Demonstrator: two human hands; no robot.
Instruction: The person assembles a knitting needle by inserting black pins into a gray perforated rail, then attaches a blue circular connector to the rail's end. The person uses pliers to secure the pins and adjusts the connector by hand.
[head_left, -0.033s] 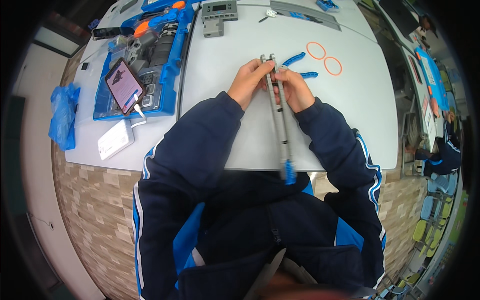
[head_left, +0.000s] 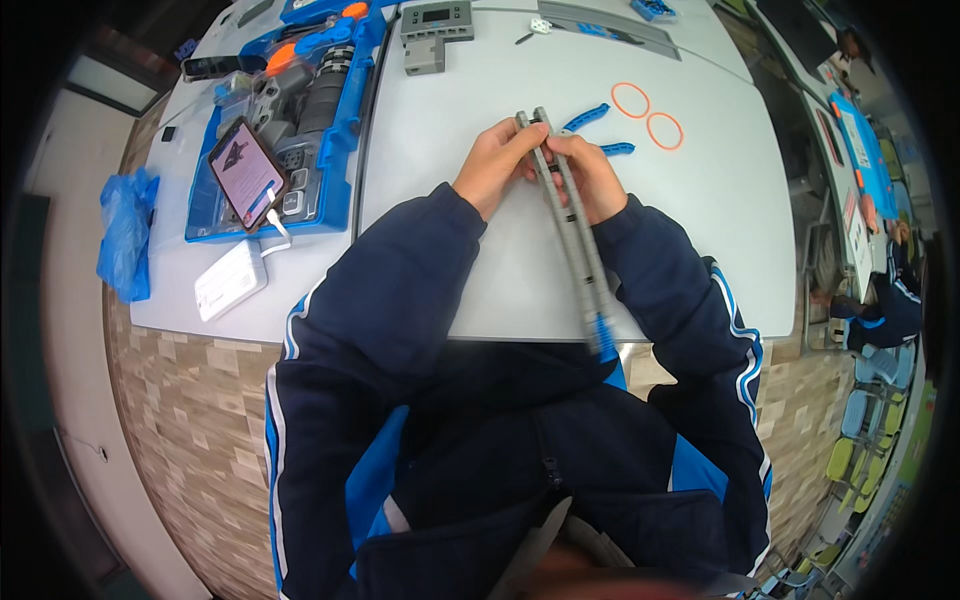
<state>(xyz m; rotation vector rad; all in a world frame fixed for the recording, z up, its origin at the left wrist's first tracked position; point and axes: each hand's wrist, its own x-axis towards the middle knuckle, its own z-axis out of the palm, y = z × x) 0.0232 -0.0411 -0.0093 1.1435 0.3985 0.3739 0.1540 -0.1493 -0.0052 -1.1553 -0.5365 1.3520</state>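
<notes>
Two long, narrow grey building-kit beams (head_left: 572, 220) run side by side, joined by small dark connectors. They slant down toward the table's near edge and end in a blue tip (head_left: 603, 338). My left hand (head_left: 492, 163) pinches the far end of the pair from the left, thumb on top. From the other side my right hand (head_left: 592, 175) closes round the same stretch, its fingertips partly hidden behind the beams. Just beyond my right hand lie blue-handled pliers (head_left: 588, 118), their jaws hidden by the beams and hand.
Two orange rubber rings (head_left: 631, 100) lie to the right of the pliers. A grey controller block (head_left: 437, 22) sits at the back. On the left, a blue parts case (head_left: 340, 190) has a phone (head_left: 247, 172) resting on it, cabled to a white power bank (head_left: 231, 280).
The near, blue-tipped end of the beams has swung to the right. Both hands stay almost in place, keeping their grip on the far end.
</notes>
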